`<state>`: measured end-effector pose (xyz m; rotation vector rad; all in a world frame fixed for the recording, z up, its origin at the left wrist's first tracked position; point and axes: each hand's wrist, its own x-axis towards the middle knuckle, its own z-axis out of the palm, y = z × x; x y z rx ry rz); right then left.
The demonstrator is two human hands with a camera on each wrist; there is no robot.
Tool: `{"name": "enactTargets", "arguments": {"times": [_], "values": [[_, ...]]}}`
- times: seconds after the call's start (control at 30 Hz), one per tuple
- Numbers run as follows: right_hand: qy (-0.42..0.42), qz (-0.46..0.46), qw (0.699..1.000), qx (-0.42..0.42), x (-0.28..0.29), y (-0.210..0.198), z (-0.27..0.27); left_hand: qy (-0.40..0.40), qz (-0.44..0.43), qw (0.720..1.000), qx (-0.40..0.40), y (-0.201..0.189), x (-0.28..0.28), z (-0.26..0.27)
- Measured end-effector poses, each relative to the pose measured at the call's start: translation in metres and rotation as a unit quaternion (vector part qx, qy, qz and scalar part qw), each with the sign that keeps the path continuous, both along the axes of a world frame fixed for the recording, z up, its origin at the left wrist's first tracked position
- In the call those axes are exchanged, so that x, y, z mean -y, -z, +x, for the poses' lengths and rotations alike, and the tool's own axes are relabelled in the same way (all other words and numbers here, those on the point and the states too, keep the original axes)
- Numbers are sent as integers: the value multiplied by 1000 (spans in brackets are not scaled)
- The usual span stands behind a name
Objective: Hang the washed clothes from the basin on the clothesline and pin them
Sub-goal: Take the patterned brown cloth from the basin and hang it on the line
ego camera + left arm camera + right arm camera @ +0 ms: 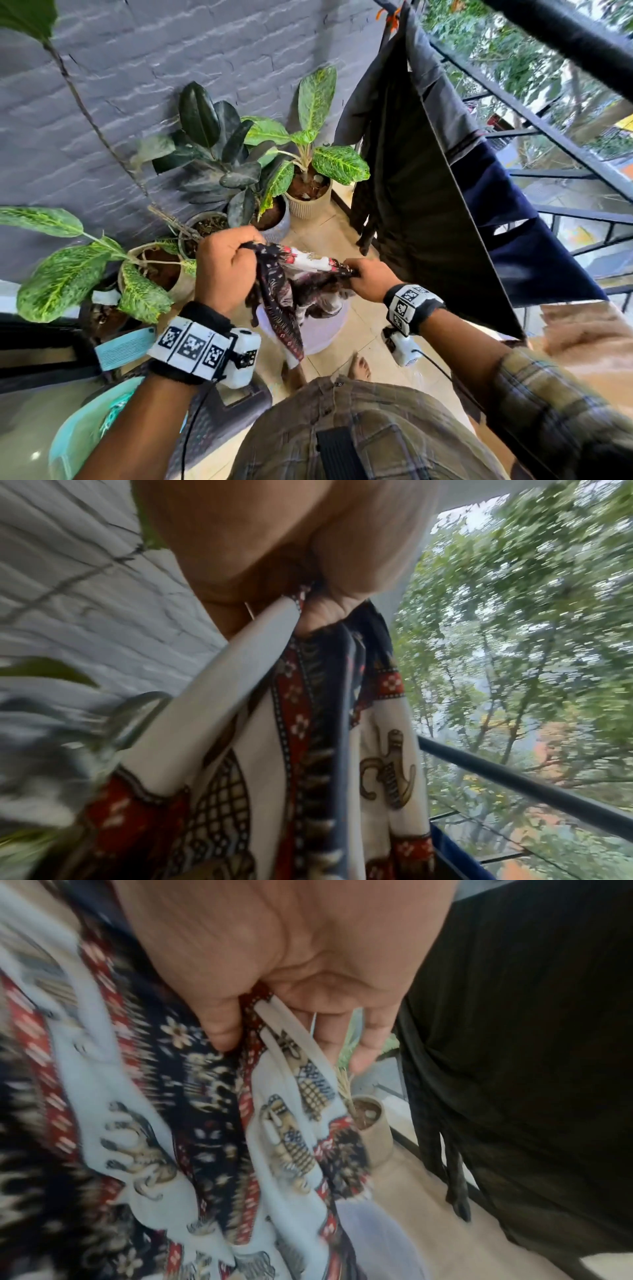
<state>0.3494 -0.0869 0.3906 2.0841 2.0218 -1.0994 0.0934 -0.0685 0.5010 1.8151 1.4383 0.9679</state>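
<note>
A patterned cloth [284, 284] in dark blue, red and white hangs bunched between my two hands above a pale basin [322, 334] on the floor. My left hand [224, 267] grips one end of its top edge in a fist. My right hand [368, 279] pinches the other end. The left wrist view shows the cloth [274, 750] running down from my curled fingers [322, 615]. In the right wrist view the cloth [178, 1123] is clamped between thumb and fingers [219, 1026]. Dark garments [428, 192] hang on the line at the right, with an orange peg [394, 19] at the top.
Several potted plants [301, 171] stand along the grey brick wall [102, 85] ahead and to the left. A black railing [548, 137] runs along the right behind the hung garments. A teal basket [78, 442] sits at lower left. My bare feet [359, 366] stand on the tiled floor.
</note>
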Motion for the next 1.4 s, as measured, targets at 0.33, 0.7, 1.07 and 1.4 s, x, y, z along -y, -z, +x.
{"name": "enactTargets", "arguments": {"times": [0.33,0.7,1.07,1.4], "values": [[-172,117,977,-50,-19,-83,-49,54,-179,960,-206,95,41,-18],[-190,83,976,-61,-21,-84,-32,128,-99,983,-90,46,28,16],[-69,-62,996,3,14,-6,14,148,-132,979,36,22,30,0],[-75,56,986,-138,-13,-72,-4,56,-180,979,-82,97,47,-38]]}}
